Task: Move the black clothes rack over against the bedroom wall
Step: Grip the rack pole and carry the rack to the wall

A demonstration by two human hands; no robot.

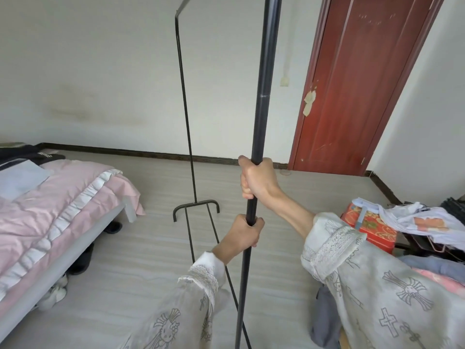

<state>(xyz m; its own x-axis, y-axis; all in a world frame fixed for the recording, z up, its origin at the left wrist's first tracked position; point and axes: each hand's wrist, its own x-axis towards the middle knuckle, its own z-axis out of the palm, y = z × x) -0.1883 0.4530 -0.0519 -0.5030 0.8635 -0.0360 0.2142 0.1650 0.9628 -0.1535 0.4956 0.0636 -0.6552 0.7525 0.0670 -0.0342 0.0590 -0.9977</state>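
Left: bed under a wrinkled pink cover with a white ruffle, shoes tucked beneath its pale frame; bare grey-striped floor runs from it to the white wall and dark baseboard. Centre: black clothes rack of thin metal tube stands on the open floor, well apart from the wall, far post on a curved foot; left hand clenched on the near post, right hand clenched just above it. Right: scuffed red door, then a pile of clothes over a red patterned box.
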